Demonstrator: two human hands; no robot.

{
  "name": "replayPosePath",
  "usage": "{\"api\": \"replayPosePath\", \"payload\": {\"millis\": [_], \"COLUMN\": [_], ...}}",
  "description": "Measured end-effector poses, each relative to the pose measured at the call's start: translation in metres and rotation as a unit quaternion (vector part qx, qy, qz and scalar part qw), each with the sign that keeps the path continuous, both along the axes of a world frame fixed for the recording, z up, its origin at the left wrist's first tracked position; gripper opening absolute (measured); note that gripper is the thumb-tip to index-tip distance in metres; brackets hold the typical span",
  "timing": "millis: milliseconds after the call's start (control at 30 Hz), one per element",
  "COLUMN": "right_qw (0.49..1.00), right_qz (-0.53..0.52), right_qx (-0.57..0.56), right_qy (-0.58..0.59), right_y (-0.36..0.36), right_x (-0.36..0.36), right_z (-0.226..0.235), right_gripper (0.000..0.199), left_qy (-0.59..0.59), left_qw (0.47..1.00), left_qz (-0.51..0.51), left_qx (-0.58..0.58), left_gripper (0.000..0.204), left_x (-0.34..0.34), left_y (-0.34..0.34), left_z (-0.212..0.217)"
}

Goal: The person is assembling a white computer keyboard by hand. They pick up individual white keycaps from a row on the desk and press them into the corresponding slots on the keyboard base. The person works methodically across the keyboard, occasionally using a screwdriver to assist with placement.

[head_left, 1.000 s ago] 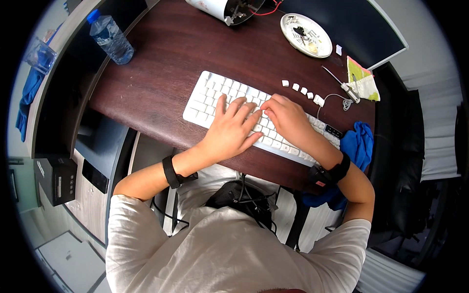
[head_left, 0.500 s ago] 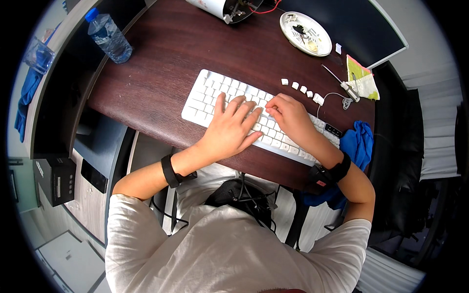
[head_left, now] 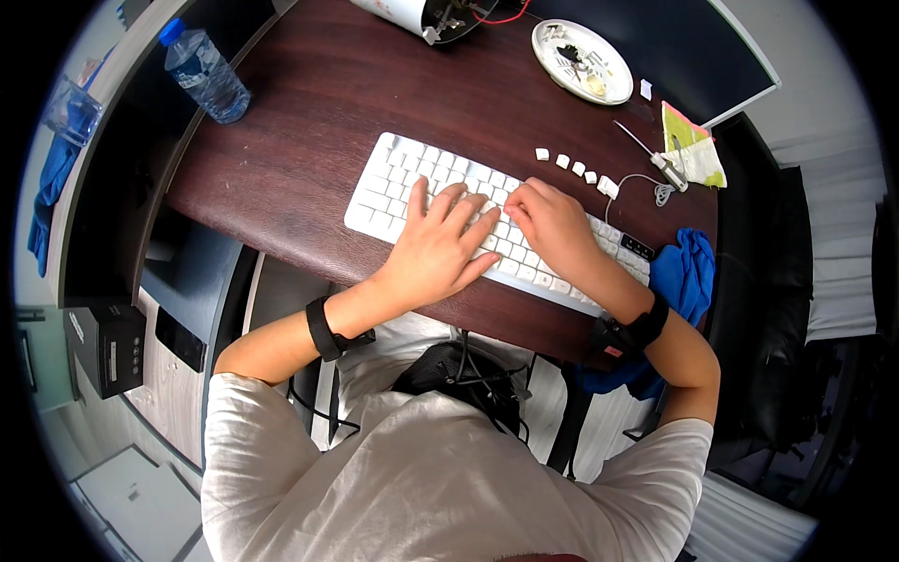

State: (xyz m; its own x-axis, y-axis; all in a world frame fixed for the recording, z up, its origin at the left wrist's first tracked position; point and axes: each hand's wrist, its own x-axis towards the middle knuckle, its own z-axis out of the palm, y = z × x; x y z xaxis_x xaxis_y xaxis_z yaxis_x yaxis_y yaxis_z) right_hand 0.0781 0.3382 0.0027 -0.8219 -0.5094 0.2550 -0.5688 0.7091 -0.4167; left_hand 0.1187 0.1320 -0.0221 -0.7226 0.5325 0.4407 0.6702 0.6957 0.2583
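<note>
A white keyboard (head_left: pixel 372 199) lies at a slant across the dark wooden desk. My left hand (head_left: pixel 436 242) rests on its left half with the fingers spread over the keys. Over the middle of the keyboard, my right hand (head_left: pixel 560 228) is closed, thumb and fingertips pressed together close to the keys. Whatever those fingertips hold, if anything, is hidden. Just beyond the keyboard, several loose white keycaps (head_left: pixel 563 161) sit in a short row. A thin grey cable (head_left: pixel 640 176) runs from the keyboard's far side to a small coil.
Farther back are a round white dish (head_left: pixel 620 95) of small parts, a screwdriver (head_left: pixel 668 170) and a green-and-white cloth (head_left: pixel 695 159). A water bottle (head_left: pixel 213 84) stands at left. Blue cloth (head_left: pixel 685 272) lies at the right edge. A monitor (head_left: pixel 693 47) borders the back.
The view has shifted very slightly. Both hands stay in nearly the same places on the keyboard, with no clear change of grip.
</note>
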Motion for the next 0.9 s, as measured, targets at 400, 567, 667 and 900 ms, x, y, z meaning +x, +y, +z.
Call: {"api": "replayPosePath", "payload": {"millis": [400,567,667,900], "right_qw": [0.998,0.994,0.996,0.997], "right_qz": [0.006,0.023,0.023,0.009], "right_qx": [-0.005,0.0,-0.011,0.009], "right_qy": [-0.061,-0.109,-0.082,-0.08], "right_y": [0.006,0.009,0.009,0.007], "right_x": [-0.008,-0.008,-0.006,-0.006], "right_z": [-0.001,0.009,0.004,0.005], "right_gripper": [0.009,0.013,0.013,0.016], "left_qy": [0.013,0.017,0.017,0.019], "left_qw": [0.999,1.0,1.0,0.999], "left_qz": [-0.01,-0.008,-0.011,-0.012], "left_qx": [-0.027,-0.023,-0.024,-0.032], "left_gripper": [0.051,0.052,0.052,0.054], "left_x": [-0.001,-0.001,-0.001,-0.001], "left_y": [0.001,0.001,0.001,0.0], "left_z": [-0.002,-0.004,-0.004,-0.005]}}
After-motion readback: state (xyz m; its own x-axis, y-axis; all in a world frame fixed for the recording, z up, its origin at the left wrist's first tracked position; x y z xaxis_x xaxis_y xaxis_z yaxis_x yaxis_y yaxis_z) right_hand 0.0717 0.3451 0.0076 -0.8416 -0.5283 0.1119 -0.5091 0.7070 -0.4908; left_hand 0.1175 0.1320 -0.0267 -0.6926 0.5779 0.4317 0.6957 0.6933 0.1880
